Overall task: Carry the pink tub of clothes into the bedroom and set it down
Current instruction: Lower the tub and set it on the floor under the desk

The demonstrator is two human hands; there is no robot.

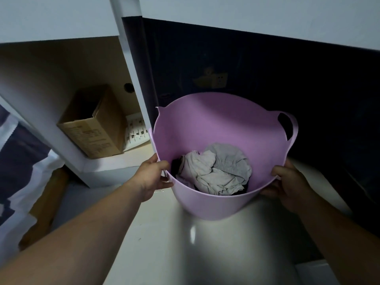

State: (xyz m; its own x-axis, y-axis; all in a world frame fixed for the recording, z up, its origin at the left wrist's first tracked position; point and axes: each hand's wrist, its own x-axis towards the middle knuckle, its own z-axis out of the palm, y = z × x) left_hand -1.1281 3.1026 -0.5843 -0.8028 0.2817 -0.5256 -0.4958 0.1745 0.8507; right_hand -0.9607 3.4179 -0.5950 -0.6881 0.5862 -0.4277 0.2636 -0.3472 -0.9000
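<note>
Both hands, L [152, 177] & R [287, 186], fingers clamping rim: round pink plastic tub [216, 202], crumpled clothes [218, 171] inside.

tub [205, 128]: smooth matt pink plastic | clothes [218, 171]: crumpled cloth | box [92, 124]: cardboard | floor [185, 243]: glossy

both your arms are stretched out in front of you, bare forearms angling in toward the pink tub [207, 128]. your left hand [153, 177] clamps its near-left rim, thumb inside, and your right hand [287, 185] grips the near-right rim the same way.
</note>
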